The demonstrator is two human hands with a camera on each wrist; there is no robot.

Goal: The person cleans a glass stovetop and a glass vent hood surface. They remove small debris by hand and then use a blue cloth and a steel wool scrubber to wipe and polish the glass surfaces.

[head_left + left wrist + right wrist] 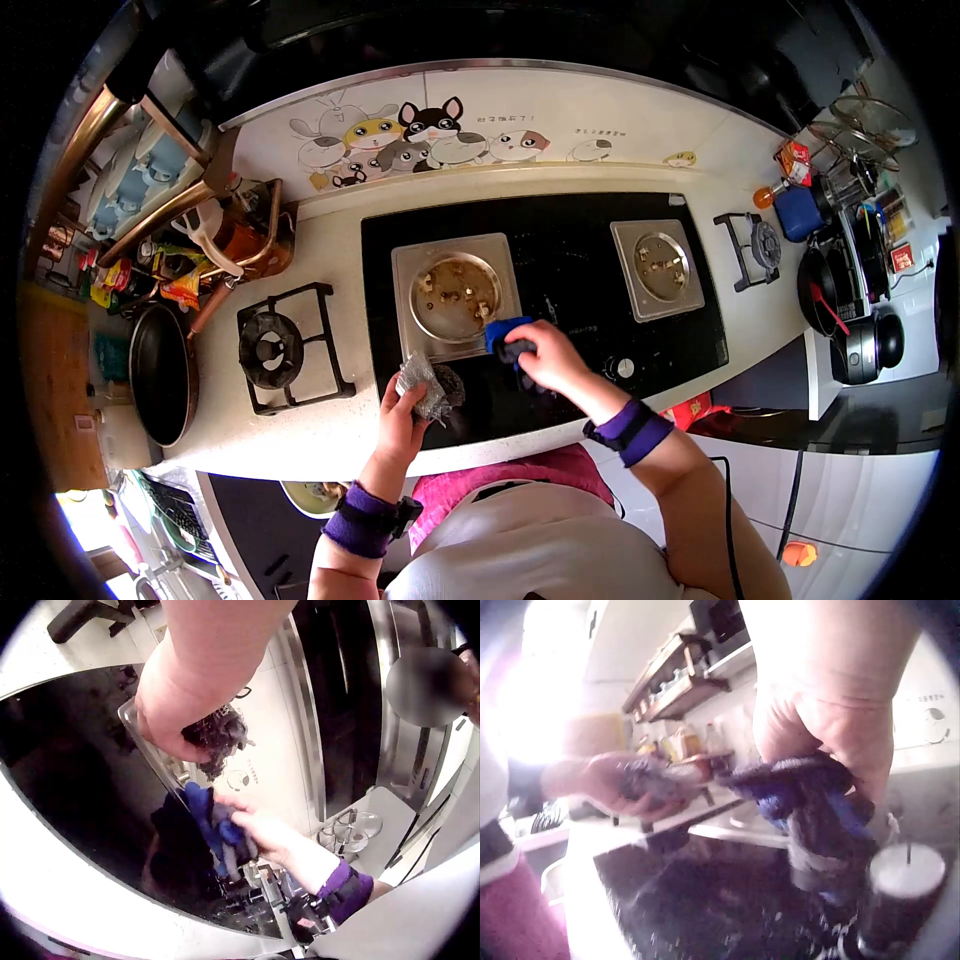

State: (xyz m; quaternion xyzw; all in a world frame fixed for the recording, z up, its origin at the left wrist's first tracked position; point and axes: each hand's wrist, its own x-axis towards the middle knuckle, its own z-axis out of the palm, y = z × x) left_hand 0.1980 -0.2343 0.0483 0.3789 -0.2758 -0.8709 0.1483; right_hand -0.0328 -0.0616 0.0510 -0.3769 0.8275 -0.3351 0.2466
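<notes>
My left hand [400, 415] holds a crumpled silvery scrubber [428, 388] near the front left of the black hob [560, 300]. Dark bits cling around it in the left wrist view. My right hand [553, 358] grips a blue and dark cloth [508, 338], which hangs down from the fingers in the right wrist view. The cloth is beside the near right corner of the left metal burner plate [408, 262]. Brown liquid with loose bits lies in that plate's round well, and similar bits lie in the right burner plate [625, 240].
A black pot support [328, 345] and a frying pan [165, 375] are on the left counter. Another support [740, 285], a blue container [798, 213] and a silver cooker [855, 352] are at the right. A bowl [300, 500] shows below the counter edge.
</notes>
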